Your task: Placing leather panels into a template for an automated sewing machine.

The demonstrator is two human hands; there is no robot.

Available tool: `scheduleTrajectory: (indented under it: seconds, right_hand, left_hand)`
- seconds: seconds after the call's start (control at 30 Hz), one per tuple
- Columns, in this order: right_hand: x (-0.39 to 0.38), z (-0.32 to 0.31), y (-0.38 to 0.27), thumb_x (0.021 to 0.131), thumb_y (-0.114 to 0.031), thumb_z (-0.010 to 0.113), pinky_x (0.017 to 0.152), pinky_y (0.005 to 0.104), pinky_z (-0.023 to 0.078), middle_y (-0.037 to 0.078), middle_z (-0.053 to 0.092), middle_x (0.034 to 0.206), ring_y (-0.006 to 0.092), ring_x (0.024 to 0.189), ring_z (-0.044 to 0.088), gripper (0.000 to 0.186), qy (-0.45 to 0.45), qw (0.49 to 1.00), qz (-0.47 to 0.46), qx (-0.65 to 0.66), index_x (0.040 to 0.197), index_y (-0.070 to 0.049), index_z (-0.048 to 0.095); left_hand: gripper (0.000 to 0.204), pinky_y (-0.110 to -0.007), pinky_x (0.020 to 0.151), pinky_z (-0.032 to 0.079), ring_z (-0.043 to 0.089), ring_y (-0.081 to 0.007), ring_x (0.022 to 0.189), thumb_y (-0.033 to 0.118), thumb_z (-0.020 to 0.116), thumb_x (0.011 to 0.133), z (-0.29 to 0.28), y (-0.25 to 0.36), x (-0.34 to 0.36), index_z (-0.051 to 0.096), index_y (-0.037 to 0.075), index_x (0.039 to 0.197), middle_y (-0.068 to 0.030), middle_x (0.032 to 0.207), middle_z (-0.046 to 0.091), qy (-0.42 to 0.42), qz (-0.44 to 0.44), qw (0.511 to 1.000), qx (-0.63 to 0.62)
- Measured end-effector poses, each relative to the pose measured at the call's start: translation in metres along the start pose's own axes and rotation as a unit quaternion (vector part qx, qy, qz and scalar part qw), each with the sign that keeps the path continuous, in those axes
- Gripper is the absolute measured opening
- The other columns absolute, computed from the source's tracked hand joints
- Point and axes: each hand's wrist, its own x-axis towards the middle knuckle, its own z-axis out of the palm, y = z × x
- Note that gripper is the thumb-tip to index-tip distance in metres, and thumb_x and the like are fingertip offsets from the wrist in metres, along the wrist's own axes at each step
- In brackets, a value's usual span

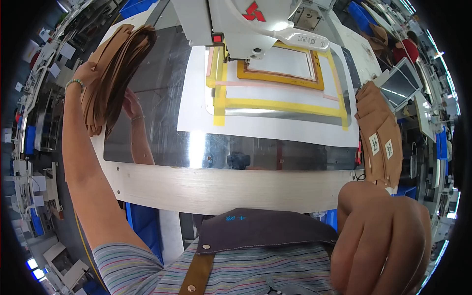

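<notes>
My left arm reaches out to the far left, and my left hand (85, 73) closes on the outer side of a thick stack of brown fabric pieces (110, 73). The stack leans at the left edge of a shiny metal plate (162, 98), which mirrors my hand and forearm. Close to the camera at the lower right is my right hand (383, 236). Its fingers are curled down together; whatever may be inside them is hidden.
A white sewing machine head (236, 24) overhangs a yellow-edged frame (282, 81) and a taped white template (196, 118). A second brown fabric stack (378, 132) with white labels lies right. The pale wooden table edge (231, 189) runs before my apron (270, 228).
</notes>
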Motion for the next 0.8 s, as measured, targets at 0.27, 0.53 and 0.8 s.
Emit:
scheduleTrajectory:
  seconds: [0.27,0.53,0.8]
  right_hand:
    - [0.017,-0.068,-0.015,0.097,0.003,0.063,0.093,0.0471,0.06,0.019,0.075,0.116,0.0321,0.099,0.073,0.014,-0.298,0.933,0.082,-0.185,0.094,-0.002,0.075]
    - [0.003,-0.086,0.01,0.085,0.013,0.057,0.096,0.0397,0.055,0.013,0.074,0.111,0.0283,0.104,0.072,0.026,-0.159,0.916,0.194,-0.311,0.097,-0.002,0.075]
    - [0.035,-0.117,0.069,0.093,-0.001,0.061,0.089,0.0385,0.056,0.014,0.072,0.117,0.0303,0.103,0.071,0.017,-0.161,0.789,0.092,-0.585,0.105,-0.002,0.073]
  left_hand:
    - [0.026,-0.052,0.097,0.057,0.073,-0.0423,0.109,0.015,0.063,0.093,0.019,-0.01,-0.004,0.081,0.008,0.11,-0.0256,0.107,0.076,0.167,-0.03,0.979,0.113]
    - [0.039,-0.046,0.089,0.056,0.076,-0.0348,0.096,0.043,0.066,0.098,0.02,-0.051,-0.032,0.083,0.011,0.111,-0.0158,0.107,0.08,0.298,-0.201,0.925,-0.125]
    - [0.015,-0.044,0.086,0.059,0.072,-0.0333,0.097,0.004,0.072,0.092,0.023,0.138,-0.153,0.078,0.003,0.106,-0.0131,0.11,0.078,0.367,0.283,0.886,-0.021]
